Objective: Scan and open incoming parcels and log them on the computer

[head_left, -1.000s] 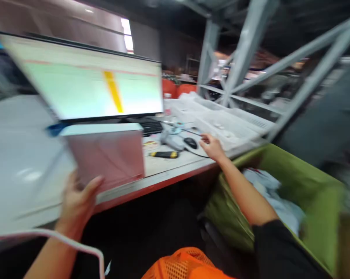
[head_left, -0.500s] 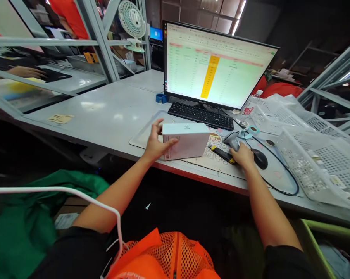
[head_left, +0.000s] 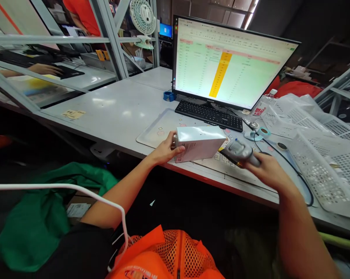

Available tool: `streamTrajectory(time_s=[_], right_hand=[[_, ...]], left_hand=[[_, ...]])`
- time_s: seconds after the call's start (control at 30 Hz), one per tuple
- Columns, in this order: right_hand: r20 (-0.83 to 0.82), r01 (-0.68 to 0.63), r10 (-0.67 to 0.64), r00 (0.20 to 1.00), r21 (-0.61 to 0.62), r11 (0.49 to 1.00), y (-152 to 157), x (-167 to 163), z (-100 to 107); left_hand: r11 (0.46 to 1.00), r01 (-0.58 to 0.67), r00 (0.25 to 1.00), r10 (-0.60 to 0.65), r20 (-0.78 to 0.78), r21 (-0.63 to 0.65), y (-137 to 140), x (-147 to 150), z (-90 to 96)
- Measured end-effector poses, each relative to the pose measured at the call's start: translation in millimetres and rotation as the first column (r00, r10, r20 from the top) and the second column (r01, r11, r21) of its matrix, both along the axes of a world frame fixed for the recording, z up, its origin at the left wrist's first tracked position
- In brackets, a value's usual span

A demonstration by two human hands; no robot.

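My left hand point(head_left: 170, 149) grips the left end of a white box point(head_left: 200, 145), thumb on its near face and fingers behind. The box is at the desk's front edge, over a printed desk mat point(head_left: 151, 131). In my right hand point(head_left: 263, 166) is a grey barcode scanner point(head_left: 239, 150), held by its handle and raised above the mat, its head pointing left toward the box. A yellow-and-black utility knife point(head_left: 221, 148) lies partly hidden behind the scanner. The mouse is mostly covered by my right hand.
A keyboard point(head_left: 208, 115) and a lit monitor point(head_left: 227, 64) stand behind the box. White perforated baskets point(head_left: 323, 170) fill the right side. A tape roll point(head_left: 263, 132) and a cable point(head_left: 288, 162) lie nearby. Beyond the metal frame point(head_left: 113, 38) at left is another person's hand point(head_left: 45, 69).
My right hand has lifted the barcode scanner off the mat and turned it toward the box. My left hand still holds the box, now slightly tilted. The view has shifted a little.
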State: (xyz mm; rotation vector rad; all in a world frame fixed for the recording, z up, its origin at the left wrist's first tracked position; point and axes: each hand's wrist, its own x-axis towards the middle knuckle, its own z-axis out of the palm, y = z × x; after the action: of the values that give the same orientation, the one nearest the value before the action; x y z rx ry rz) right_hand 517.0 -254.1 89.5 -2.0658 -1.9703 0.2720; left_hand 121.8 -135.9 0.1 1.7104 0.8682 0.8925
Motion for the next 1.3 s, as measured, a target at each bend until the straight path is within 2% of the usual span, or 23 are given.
streamTrajectory(time_s=[0.07,0.13,0.23,0.33,0.4,0.47,0.53,0.6,0.67,0.73,0.8,0.9,1.07,1.2,1.3], right_hand=[[-0.124,-0.21,0.203,0.971,-0.051,0.976,-39.6,-22.3,8.8],[-0.169,-0.346,0.329,0.929,-0.085,0.934,-67.7,-49.8,9.1],[-0.092,-0.44,0.432,0.897,-0.107,0.891,-83.1,-85.2,0.8],[-0.022,-0.451,0.452,0.892,-0.126,0.884,-77.0,-95.7,-4.7],[-0.029,-0.411,0.41,0.912,-0.089,0.907,-66.1,-84.9,-4.9],[-0.053,-0.315,0.315,0.948,0.003,0.949,-49.2,-61.6,-5.3],[-0.053,-0.162,0.169,0.984,0.111,0.98,-25.7,-30.1,-9.1],[-0.014,-0.007,0.009,1.0,0.182,0.983,2.0,3.1,-17.8],[0.046,0.104,-0.114,0.992,0.186,0.977,29.8,30.9,-30.5],[0.095,0.182,-0.198,0.975,0.153,0.971,53.4,48.5,-45.1],[0.131,0.241,-0.254,0.958,0.108,0.965,70.3,55.8,-59.6],[0.169,0.271,-0.275,0.946,0.05,0.961,83.4,56.1,-78.8],[0.15,0.253,-0.255,0.955,0.028,0.967,88.3,59.3,-97.9],[0.098,0.226,-0.233,0.968,0.082,0.971,85.8,64.1,-95.3],[0.03,0.198,-0.207,0.978,0.185,0.963,82.4,71.2,-87.4]], left_hand=[[1.0,-0.018,1.0,0.018,-0.019,0.001,-3.7,2.8,6.2],[0.998,-0.069,0.996,0.07,-0.056,0.014,-7.7,7.2,10.4],[0.987,-0.153,0.983,0.156,-0.091,0.042,-11.7,14.4,11.9],[0.98,-0.197,0.978,0.197,-0.06,0.013,-10.6,16.2,7.8],[0.985,-0.166,0.986,0.166,0.015,-0.043,-7.0,12.1,2.3],[0.987,-0.126,0.976,0.141,0.165,-0.095,-3.0,4.7,-4.9],[0.982,-0.097,0.912,0.152,0.381,-0.16,-0.9,-3.2,-12.5],[0.964,-0.048,0.781,0.199,0.591,-0.26,-2.0,-8.5,-18.3],[0.934,0.013,0.624,0.272,0.732,-0.358,-5.9,-9.7,-20.7],[0.901,0.046,0.49,0.355,0.796,-0.43,-10.7,-6.9,-19.2],[0.88,0.062,0.406,0.408,0.817,-0.471,-14.7,-1.7,-15.1],[0.883,0.092,0.358,0.402,0.843,-0.46,-17.6,5.8,-7.5],[0.872,0.123,0.361,0.406,0.84,-0.475,-18.4,12.3,0.5],[0.853,0.125,0.339,0.443,0.83,-0.506,-16.2,17.3,0.2],[0.832,0.129,0.306,0.484,0.82,-0.539,-15.5,19.1,-1.6]])
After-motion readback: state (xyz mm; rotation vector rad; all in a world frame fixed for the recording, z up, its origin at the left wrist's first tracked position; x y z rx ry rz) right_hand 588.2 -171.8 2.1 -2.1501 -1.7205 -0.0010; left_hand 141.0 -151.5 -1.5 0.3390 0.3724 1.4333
